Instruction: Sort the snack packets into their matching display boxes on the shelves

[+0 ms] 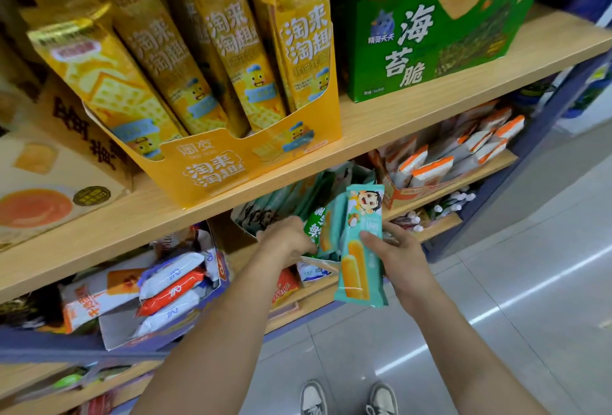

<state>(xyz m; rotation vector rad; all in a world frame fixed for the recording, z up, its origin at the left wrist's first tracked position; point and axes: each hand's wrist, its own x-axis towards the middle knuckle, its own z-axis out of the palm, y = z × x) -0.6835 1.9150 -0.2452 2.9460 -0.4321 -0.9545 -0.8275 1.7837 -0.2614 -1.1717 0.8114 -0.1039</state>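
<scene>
Lower middle of the frame, your right hand [399, 257] gripped a teal packet [359, 269] upright, while your left hand [284, 242] pinched a green packet [312, 226] just beside it.

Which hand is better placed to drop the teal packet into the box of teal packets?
Right. The right hand grips the teal packet just in front of that box; the left hand holds a green packet.

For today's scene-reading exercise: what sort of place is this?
Probably a shop's snack aisle: tiered shelves hold a yellow display box and a green box; the left hand holds a green packet, the right hand a teal packet.
</scene>
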